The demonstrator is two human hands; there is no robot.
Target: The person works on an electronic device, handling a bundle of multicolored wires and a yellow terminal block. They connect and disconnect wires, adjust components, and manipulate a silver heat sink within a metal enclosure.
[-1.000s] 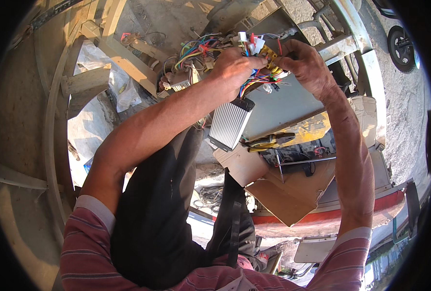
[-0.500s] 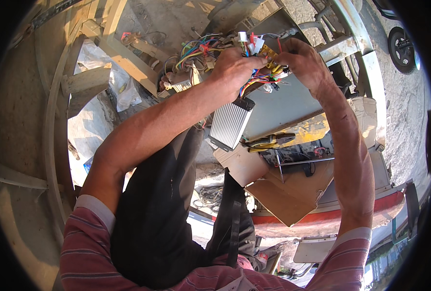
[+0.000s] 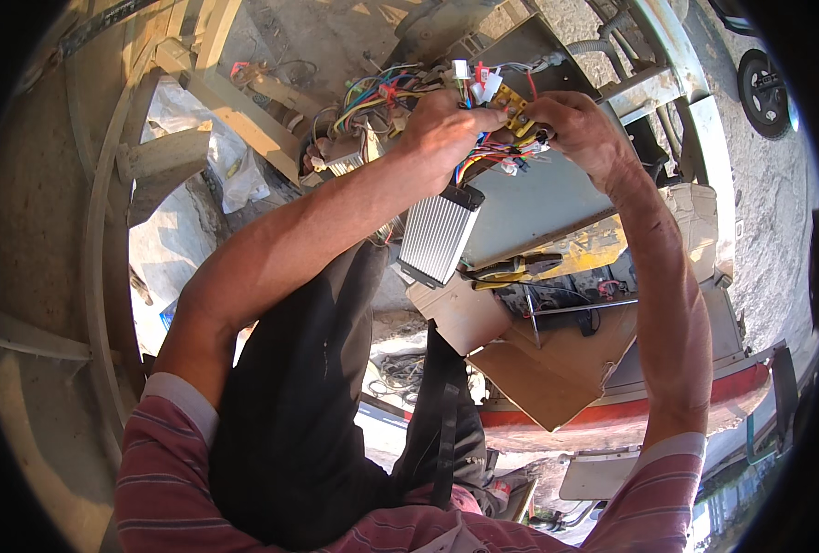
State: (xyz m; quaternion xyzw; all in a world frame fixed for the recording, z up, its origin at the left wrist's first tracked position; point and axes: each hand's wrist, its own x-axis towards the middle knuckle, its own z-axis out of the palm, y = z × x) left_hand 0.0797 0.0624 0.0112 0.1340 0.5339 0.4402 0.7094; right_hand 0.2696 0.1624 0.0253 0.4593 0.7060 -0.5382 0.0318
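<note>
We see both hands raised over a tangle of coloured wires [image 3: 400, 101]. The left hand [image 3: 441, 134] is closed, its fingers [image 3: 483, 118] pinched on a small yellow connector [image 3: 512, 109] at the end of the wire bundle. The right hand [image 3: 580, 129] meets it from the other side, fingers curled shut on the same connector, so the two hands touch there. White plugs [image 3: 474, 78] stick up just above the left hand. A ribbed silver box [image 3: 437, 238] hangs just below the left wrist, its wires running up into the bundle. Beside it lies a grey panel [image 3: 534, 207], and yellow-handled pliers [image 3: 511, 269] rest at its lower edge. Brown cardboard [image 3: 547, 369] lies below the pliers. A wheel [image 3: 767, 92] stands well apart, on the ground at the upper right.
</note>
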